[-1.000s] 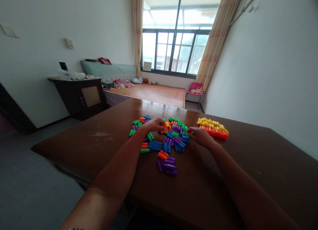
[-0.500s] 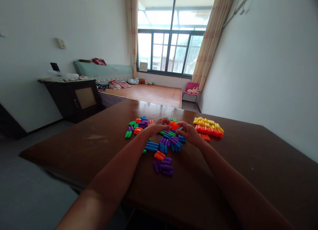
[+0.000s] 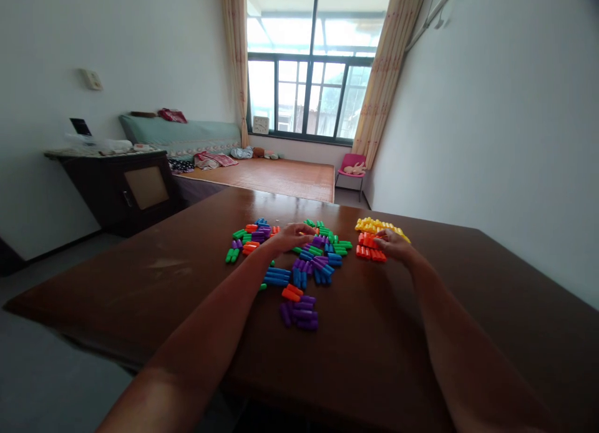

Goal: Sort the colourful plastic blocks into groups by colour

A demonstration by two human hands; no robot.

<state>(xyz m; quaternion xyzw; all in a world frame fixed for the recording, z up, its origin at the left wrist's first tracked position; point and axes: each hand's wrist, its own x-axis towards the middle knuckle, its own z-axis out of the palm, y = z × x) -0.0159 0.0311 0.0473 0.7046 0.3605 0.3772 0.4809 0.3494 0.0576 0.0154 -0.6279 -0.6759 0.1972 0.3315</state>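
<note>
Head view: orange pieces (image 3: 370, 254) appear touched by the right hand (image 3: 395, 244); whether anything is pinched in its grip, or in that of the left hand (image 3: 292, 236) above the mixed pieces (image 3: 322, 262), cannot be told. Beyond the right grip, the yellow row (image 3: 373, 224) could be knocked askew by a stray knuckle. Pieces are borne by the table (image 3: 374, 333), no container being seen around them.
</note>
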